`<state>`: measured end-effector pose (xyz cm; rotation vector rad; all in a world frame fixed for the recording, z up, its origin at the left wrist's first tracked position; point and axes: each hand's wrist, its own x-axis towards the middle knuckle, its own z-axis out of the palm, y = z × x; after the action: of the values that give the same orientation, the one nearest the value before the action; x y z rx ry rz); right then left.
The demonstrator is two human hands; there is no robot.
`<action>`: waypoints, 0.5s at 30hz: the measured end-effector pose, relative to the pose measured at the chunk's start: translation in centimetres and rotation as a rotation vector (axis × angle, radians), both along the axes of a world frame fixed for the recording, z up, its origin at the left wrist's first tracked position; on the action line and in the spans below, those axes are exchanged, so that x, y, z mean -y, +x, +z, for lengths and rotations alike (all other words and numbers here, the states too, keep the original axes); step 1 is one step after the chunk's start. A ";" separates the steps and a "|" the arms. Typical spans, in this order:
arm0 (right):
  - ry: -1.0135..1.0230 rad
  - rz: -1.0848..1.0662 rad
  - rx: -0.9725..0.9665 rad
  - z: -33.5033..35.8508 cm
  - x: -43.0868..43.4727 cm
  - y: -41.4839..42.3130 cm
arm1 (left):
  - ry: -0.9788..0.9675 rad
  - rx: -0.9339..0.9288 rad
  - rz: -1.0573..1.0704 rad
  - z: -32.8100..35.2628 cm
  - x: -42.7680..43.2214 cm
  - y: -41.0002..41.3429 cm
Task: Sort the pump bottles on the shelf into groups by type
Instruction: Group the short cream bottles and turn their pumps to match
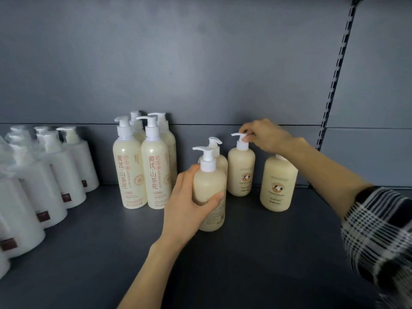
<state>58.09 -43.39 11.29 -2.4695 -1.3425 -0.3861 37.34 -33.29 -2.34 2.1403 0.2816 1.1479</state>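
Cream, smooth plastic pump bottles [278, 181] stand on the dark grey shelf [245, 264]. The left hand [189, 201] wraps round 1 short round bottle [209, 192] at the front. The right hand [265, 134] pinches the white pump top [239, 139] of a second bottle [241, 172] just behind.

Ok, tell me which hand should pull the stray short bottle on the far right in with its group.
Right, probably. The right hand pinches a pump just beside the stray bottle, and its forearm passes over that bottle. The left hand grips the front bottle, farther from the stray.
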 end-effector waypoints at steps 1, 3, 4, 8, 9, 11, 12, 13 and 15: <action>0.001 -0.016 0.019 0.0 -0.2 0.1 | -0.001 0.001 0.002 0.0 0.0 0.0; -0.018 -0.078 0.096 -0.1 -0.5 0.1 | -0.004 -0.001 0.004 -0.1 -0.1 0.1; -0.032 -0.113 0.136 -0.1 -0.7 0.1 | -0.005 -0.004 0.005 -0.1 -0.1 0.0; -0.036 -0.171 0.157 -0.2 -1.4 -0.3 | -0.004 -0.001 0.009 -0.1 0.0 0.0; -0.036 -0.167 0.155 -0.2 -1.5 -0.5 | 0.000 0.001 0.009 -0.1 -0.1 0.0; -0.037 -0.165 0.148 -0.2 -1.7 -0.8 | -0.001 0.000 0.005 -0.1 -0.1 0.0; -0.038 -0.169 0.144 -0.1 -1.7 -0.9 | -0.002 -0.002 0.003 -0.1 -0.1 0.0; -0.039 -0.172 0.141 -0.1 -1.7 -1.0 | -0.001 -0.003 0.002 -0.1 -0.1 0.0; -0.037 -0.174 0.135 -0.1 -1.6 -1.0 | 0.007 0.001 0.000 -0.1 -0.1 0.1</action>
<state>57.06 -41.80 11.20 -2.6419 -1.1963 -0.5831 37.40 -33.16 -2.43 2.1456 0.2780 1.1516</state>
